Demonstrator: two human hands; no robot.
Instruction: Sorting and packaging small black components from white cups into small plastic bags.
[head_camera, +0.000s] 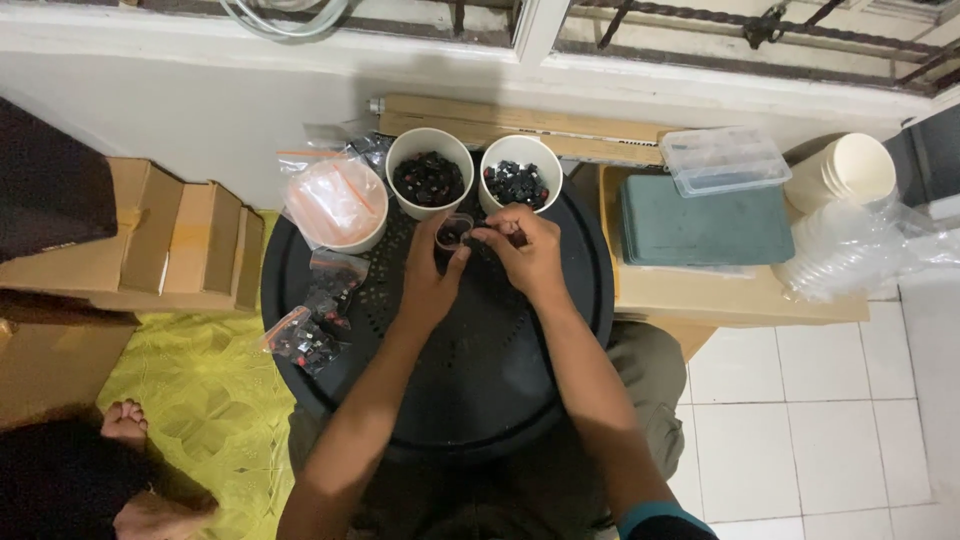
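My left hand (430, 275) holds a small clear plastic cup (453, 231) over a round black tray (560, 330). My right hand (525, 250) pinches something small and dark at the cup's rim; the piece itself is too small to make out. Just beyond my hands stand two white paper cups (430, 172) (520, 178), both filled with small dark pieces.
A white cup holding a clear bag (335, 205) and small bags of dark pieces (305, 340) lie on the tray's left. Cardboard boxes (170, 245) stand left. A clear box (725, 158), a green pad (705, 225) and stacked cups (845, 170) sit right. Another person's foot (125, 420) rests on yellow cloth.
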